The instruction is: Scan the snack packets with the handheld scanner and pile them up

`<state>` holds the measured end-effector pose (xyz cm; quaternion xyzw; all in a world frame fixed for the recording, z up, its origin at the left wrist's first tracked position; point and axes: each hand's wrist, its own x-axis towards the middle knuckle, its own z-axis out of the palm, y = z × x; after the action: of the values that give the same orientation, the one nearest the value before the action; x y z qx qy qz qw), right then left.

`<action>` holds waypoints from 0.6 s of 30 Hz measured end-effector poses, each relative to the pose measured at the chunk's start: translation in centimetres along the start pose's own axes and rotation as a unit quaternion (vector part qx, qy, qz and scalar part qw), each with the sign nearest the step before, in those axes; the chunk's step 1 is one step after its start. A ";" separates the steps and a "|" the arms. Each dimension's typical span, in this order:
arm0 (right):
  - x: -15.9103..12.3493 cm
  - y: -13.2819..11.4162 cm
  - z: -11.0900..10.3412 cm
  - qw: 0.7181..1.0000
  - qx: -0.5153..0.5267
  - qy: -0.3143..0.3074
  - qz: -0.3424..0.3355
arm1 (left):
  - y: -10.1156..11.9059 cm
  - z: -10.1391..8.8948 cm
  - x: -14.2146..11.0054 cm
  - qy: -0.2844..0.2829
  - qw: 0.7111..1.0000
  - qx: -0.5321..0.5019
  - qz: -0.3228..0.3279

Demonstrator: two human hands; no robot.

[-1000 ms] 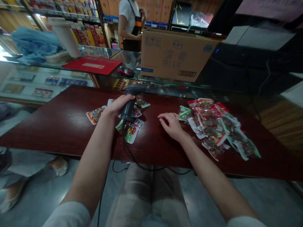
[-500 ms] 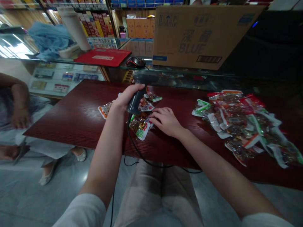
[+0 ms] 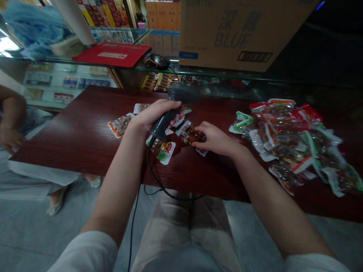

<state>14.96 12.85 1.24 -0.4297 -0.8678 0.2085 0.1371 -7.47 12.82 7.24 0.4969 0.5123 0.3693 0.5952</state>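
Note:
My left hand [image 3: 150, 115] is wrapped round the handle of a black barcode scanner [image 3: 163, 122], its head above the table and its cord hanging toward me. In my right hand [image 3: 214, 138] is a small snack packet [image 3: 188, 135], pinched at its right end with a barcode label facing up. Under the scanner lies a packet with a green and white end [image 3: 165, 153]. An orange-edged packet [image 3: 119, 126] rests left of my left wrist. Several more packets are partly hidden by my left hand.
A heap of snack packets [image 3: 292, 139] covers the right of the dark red table [image 3: 93, 124]. Behind it, a glass counter carries a cardboard box [image 3: 227, 41], a mouse [image 3: 155, 61] and a red mat [image 3: 113, 54]. Another person's hand [image 3: 13, 138] is at the left edge.
My right hand has moved slightly right and now grips a packet, lifted with its barcode label showing. The scanner stays in my left hand. The view has tipped downward.

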 end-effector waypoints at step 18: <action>-1.9 5.4 -5.4 0.911 0.360 0.064 0.192 | -1.4 3.3 0.9 -0.070 0.997 0.020 -0.036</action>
<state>22.06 15.56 3.27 -0.5222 -0.6237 0.5013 0.2950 -4.18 12.61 5.58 0.5149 0.4942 0.3012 0.6324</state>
